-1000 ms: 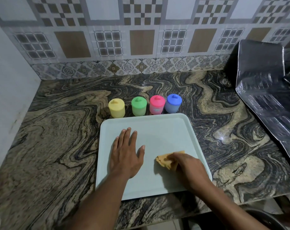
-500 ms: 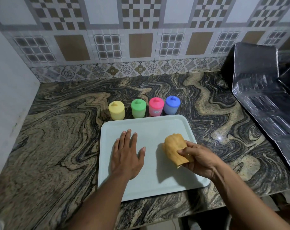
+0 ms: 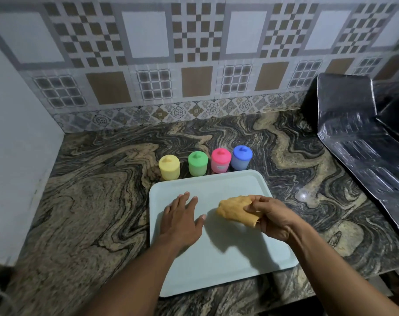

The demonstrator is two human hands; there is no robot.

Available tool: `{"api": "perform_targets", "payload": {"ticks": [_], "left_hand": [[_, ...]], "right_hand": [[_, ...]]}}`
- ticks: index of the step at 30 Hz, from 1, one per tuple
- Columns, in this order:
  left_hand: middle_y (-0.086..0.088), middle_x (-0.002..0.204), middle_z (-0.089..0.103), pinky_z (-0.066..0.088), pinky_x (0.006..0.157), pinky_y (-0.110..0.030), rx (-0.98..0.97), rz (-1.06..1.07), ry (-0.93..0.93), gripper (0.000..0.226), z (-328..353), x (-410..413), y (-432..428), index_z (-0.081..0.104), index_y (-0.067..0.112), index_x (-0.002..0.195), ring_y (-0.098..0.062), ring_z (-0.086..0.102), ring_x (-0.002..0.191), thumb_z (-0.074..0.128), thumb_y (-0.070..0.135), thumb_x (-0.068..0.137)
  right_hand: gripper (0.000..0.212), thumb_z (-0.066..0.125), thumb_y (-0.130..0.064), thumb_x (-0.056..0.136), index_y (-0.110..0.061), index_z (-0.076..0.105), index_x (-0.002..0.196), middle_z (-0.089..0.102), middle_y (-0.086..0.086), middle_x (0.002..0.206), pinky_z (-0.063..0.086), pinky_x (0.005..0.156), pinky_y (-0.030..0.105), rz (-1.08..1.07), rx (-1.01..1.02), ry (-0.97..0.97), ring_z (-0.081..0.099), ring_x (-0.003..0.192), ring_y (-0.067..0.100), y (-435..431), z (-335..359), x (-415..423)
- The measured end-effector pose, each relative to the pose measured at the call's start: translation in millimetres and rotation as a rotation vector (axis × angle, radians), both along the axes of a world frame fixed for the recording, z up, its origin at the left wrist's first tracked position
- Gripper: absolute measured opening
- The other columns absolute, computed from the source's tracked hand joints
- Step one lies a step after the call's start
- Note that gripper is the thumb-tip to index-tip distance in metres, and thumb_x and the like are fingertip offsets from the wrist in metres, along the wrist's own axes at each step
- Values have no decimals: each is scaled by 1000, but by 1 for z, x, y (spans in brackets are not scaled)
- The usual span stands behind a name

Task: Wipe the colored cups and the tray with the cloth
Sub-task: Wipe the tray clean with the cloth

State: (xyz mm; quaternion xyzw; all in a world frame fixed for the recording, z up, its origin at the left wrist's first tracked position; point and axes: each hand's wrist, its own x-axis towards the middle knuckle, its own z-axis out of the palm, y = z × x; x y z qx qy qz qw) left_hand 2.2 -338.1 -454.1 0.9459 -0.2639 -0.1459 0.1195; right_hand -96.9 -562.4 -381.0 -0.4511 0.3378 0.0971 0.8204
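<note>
A pale tray (image 3: 216, 270) lies flat on the marble counter near its front edge. Behind its far rim stand the yellow cup (image 3: 169, 167), the green cup (image 3: 197, 163), the pink cup (image 3: 220, 160) and the blue cup (image 3: 241, 158), upside down in a row. My left hand (image 3: 181, 221) rests flat on the tray's left half, fingers spread, holding nothing. My right hand (image 3: 273, 218) grips a bunched orange cloth (image 3: 236, 209) lifted a little above the tray's right half.
A dark, shiny crumpled sheet (image 3: 358, 142) covers the counter's right side and rises against the wall. A tiled wall runs along the back and a plain wall (image 3: 18, 144) closes the left. Bare counter (image 3: 91, 201) lies left of the tray.
My right hand has lifted the cloth off the tray's near right area and carried it up and toward the middle. My left hand has stayed flat on the tray.
</note>
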Motion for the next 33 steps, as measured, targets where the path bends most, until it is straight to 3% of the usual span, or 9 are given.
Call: {"api": "perform_targets", "payload": {"ticks": [3,7,10,12,15,21,24,30,33], "left_hand": [[5,162,24,25,117,-42,-13,-40,-29,60,5,12,5,33,32,152,-20,24,146,45,52,97],[9,147,41,37,109,-41,-84,-61,14,47,7,31,10,51,29,140,-17,35,137,54,42,95],[9,128,55,46,98,-41,-180,-59,3,32,6,43,15,63,24,124,-19,48,124,55,36,95],[7,119,62,49,93,-42,-217,-47,-54,29,4,49,21,66,23,117,-21,54,115,54,34,94],[4,111,64,50,88,-41,-226,1,-243,30,2,57,34,67,22,112,-24,56,108,52,32,89],[-7,117,61,49,79,-40,-212,431,-133,28,10,74,49,58,20,119,-33,60,106,57,31,92],[-11,103,67,45,71,-33,-295,569,12,18,11,86,54,61,17,108,-35,64,96,61,26,92],[-7,82,70,51,69,-31,-359,624,194,14,7,108,69,62,18,73,-25,60,75,65,21,86],[-6,78,72,55,73,-28,-396,650,317,18,10,118,71,66,17,72,-28,69,78,70,25,87]], "right_hand": [[35,66,5,76,-15,54,102,57,5,83,48,46,20,-83,0,-10,59,57,11,-3,7,10],[17,52,-1,89,-7,65,98,69,6,77,47,46,21,-176,121,-63,66,57,14,-4,13,14],[19,56,-9,88,-16,65,104,68,8,87,47,74,34,-266,136,-77,65,75,22,-2,10,15],[26,56,-12,89,-18,64,113,69,13,101,46,95,56,-323,127,-86,64,94,31,-4,4,17],[26,50,-9,93,-6,61,116,70,26,106,47,87,73,-345,138,-71,65,101,46,-3,4,20],[46,46,3,83,8,50,128,63,28,125,57,87,50,-244,63,28,62,116,40,-9,-1,35],[30,51,8,85,4,56,114,64,17,93,58,63,35,-228,-145,103,61,81,26,-18,-5,47],[19,64,11,75,-7,58,75,52,9,56,34,50,25,-196,-544,162,47,45,16,-32,-2,55],[16,67,4,77,-12,64,77,59,7,64,44,56,28,-250,-504,72,52,54,20,-37,-1,56]]}}
